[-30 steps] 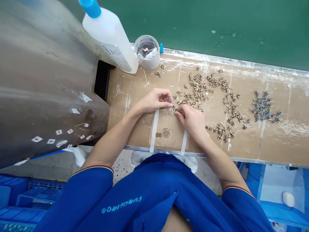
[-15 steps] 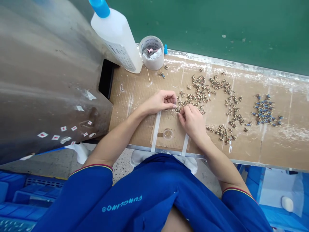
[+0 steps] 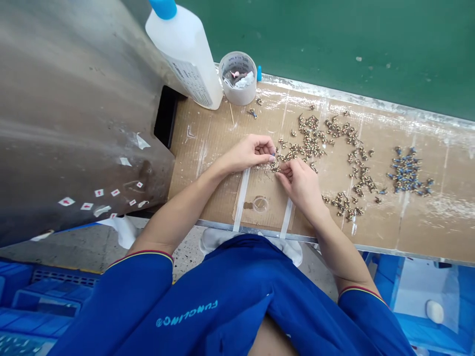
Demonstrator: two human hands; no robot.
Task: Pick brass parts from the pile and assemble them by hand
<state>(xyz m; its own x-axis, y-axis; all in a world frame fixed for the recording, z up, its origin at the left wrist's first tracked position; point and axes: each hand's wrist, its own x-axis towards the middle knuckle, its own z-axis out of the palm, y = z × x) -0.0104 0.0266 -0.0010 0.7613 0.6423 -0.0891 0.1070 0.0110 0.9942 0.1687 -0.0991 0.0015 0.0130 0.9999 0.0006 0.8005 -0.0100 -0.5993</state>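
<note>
My left hand is curled with its fingertips pinched on a tiny part with a blue tip, over the cardboard-covered bench. My right hand is also closed, its fingertips pinching a small brass part right beside the left hand's fingers. Both hands meet at the near edge of a scatter of small brass parts. A separate cluster of brass parts with blue tips lies further right.
A white plastic bottle with a blue cap and a roll of tape holding scraps stand at the back left. A small clear round lid lies near the bench's front edge. A grey metal panel rises on the left. Blue crates sit below.
The view shifted slightly; both hands stay pinched together at the same spot, with small finger movements on the part between them.
</note>
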